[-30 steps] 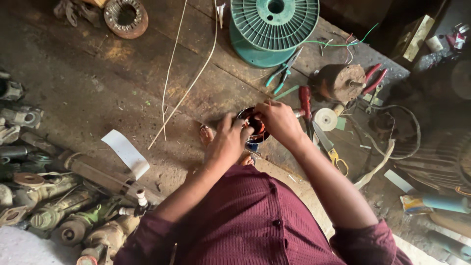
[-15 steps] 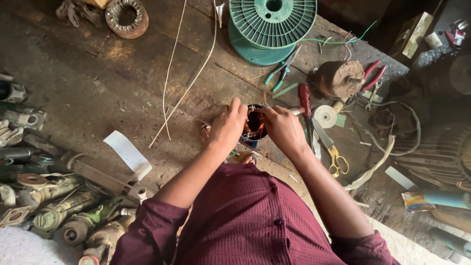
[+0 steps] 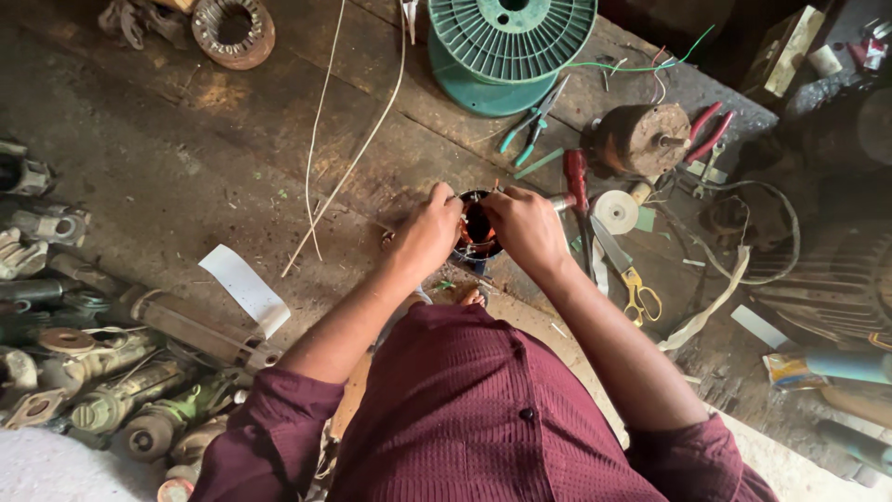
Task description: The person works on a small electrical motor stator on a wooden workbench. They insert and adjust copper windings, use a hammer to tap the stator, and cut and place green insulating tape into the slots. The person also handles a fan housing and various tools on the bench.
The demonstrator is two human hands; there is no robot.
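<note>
Hands first: your left hand [image 3: 429,232] and right hand [image 3: 526,227] both clasped the small motor core [image 3: 478,229] at the centre of the frame, fingers curled around its dark rim, copper windings showing between them. It looked stiff and fairly heavy, but the fine wire seemed fragile, so the outer shell was the safer hold. Just right lay one red screwdriver [image 3: 575,177], one tape roll [image 3: 616,211] and one pair of yellow scissors [image 3: 636,291]; one green spool [image 3: 511,42] sat upper centre.

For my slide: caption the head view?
Both hands, left hand and right hand, grip a small round copper-wound coil.
</note>
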